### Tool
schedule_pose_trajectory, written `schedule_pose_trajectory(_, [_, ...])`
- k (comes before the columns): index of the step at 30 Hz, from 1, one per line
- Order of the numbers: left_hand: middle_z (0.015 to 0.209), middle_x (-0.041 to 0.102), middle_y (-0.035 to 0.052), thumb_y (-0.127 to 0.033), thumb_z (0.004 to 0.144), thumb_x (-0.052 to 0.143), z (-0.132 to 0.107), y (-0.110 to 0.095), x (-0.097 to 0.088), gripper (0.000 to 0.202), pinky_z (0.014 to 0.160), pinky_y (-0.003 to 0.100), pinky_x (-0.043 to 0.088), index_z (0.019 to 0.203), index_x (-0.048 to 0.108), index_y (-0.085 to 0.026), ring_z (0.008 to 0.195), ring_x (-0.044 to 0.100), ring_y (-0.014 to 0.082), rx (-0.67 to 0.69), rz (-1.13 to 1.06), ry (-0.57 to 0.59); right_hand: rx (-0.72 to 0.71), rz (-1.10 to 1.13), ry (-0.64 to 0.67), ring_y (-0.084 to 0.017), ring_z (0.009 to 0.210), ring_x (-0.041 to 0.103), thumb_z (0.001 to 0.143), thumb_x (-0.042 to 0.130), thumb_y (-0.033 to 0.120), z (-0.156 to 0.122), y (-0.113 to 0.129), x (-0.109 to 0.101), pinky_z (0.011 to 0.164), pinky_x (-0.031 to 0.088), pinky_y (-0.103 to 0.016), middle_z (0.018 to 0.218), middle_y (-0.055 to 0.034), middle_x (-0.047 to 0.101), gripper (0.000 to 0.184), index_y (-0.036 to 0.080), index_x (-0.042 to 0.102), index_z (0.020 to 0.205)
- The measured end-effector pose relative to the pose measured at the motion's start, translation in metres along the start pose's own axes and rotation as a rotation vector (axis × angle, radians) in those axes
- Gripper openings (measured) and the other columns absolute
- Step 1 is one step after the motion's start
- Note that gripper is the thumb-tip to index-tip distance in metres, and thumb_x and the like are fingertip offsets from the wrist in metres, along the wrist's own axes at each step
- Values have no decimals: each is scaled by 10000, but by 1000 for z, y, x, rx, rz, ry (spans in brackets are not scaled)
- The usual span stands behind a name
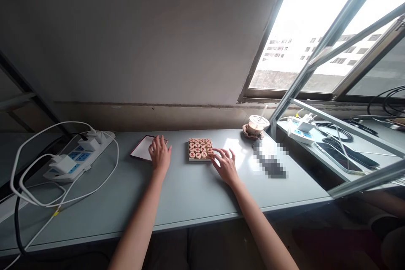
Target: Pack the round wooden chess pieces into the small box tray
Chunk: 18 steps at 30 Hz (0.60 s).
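A shallow box [200, 160] sits on the desk, filled with rows of round wooden xiangqi pieces [197, 149] with red characters. My right hand [226, 166] is at the box's near right corner. Its thumb and index finger close on a xiangqi piece there, while the other fingers stay spread. Left of the box lies the box lid [142, 148], its white inside facing up and its rim dark red. My left hand [160, 156] is over the lid's right side, fingers apart and holding nothing; whether it touches the lid I cannot tell.
Power strips [76, 158] with white chargers and looping cables occupy the desk's left end. A lidded drink cup [257, 124] with a straw stands at the back right, near a blurred patch. A metal frame [303, 76] rises on the right. The desk's front edge [196, 222] runs below my forearms.
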<state>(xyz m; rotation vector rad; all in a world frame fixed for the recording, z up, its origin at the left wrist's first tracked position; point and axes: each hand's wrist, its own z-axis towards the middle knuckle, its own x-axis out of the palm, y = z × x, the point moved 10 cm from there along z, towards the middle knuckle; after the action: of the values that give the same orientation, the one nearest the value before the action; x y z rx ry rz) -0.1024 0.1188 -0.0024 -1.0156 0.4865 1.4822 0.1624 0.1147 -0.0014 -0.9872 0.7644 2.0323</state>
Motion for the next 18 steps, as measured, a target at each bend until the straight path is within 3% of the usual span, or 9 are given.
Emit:
schedule_pose_trajectory(4, [1121, 621, 203, -220, 887, 391, -1, 28, 23, 289, 834, 435, 429, 1023, 634, -140, 1020, 550, 314, -47, 1, 209, 15, 30, -44, -207, 1135, 513, 920, 470, 249, -1, 0, -8, 1091, 160, -486, 1215, -25, 615, 231, 301, 635, 1072])
schedule_pose_trajectory(6, [1006, 660, 174, -230, 898, 370, 3, 30, 15, 298, 764, 381, 446, 971, 648, -153, 879, 596, 271, -82, -100, 185, 38, 48, -73, -200, 1122, 522, 926, 453, 243, 0, -2, -13, 1090, 175, -474, 1199, -27, 619, 240, 298, 630, 1079])
schedule_pose_trajectory(8, [890, 670, 131, -323, 896, 409, 9, 23, -9, 284, 715, 343, 453, 956, 644, -175, 790, 609, 245, -130, -289, 64, 74, 90, -103, -200, 1117, 528, 933, 438, 261, -1, -6, -17, 1089, 195, -463, 1192, -31, 618, 251, 299, 616, 1106])
schedule_pose_trajectory(11, [797, 654, 75, -528, 861, 441, 5, -3, -50, 407, 676, 289, 476, 914, 625, -169, 767, 617, 210, -244, -842, -143, 116, 257, -161, -216, 1189, 496, 929, 428, 343, -4, -8, -21, 1067, 287, -428, 1300, -67, 543, 391, 274, 462, 1313])
schedule_pose_trajectory(13, [901, 668, 68, -610, 839, 421, -6, -33, -56, 502, 687, 278, 506, 992, 598, -166, 788, 630, 184, -353, -1266, -160, 111, 426, -222, -222, 1256, 452, 927, 399, 385, -8, -5, -23, 1029, 366, -397, 1430, -99, 410, 597, 234, 191, 1465])
schedule_pose_trajectory(15, [960, 671, 73, -607, 797, 509, -17, -75, -52, 512, 719, 281, 524, 1025, 597, -158, 812, 642, 180, -376, -1426, -51, 118, 565, -303, -217, 1313, 398, 940, 327, 401, -15, -3, -28, 1019, 398, -385, 1515, -108, 268, 697, 211, -56, 1491])
schedule_pose_trajectory(16, [1009, 668, 81, -583, 789, 545, -21, -94, -49, 504, 740, 283, 529, 1059, 598, -161, 853, 645, 186, -358, -1443, -3, 140, 603, -334, -211, 1341, 361, 948, 290, 408, -18, -4, -29, 1030, 394, -384, 1535, -100, 223, 696, 213, -106, 1486])
schedule_pose_trajectory(18, [1125, 645, 91, -561, 813, 532, -27, -111, -39, 515, 782, 293, 535, 1172, 565, -193, 954, 636, 200, -369, -1417, -27, 199, 634, -365, -205, 1385, 287, 956, 246, 431, -22, -9, -29, 1061, 369, -395, 1550, -78, 185, 658, 226, -76, 1492])
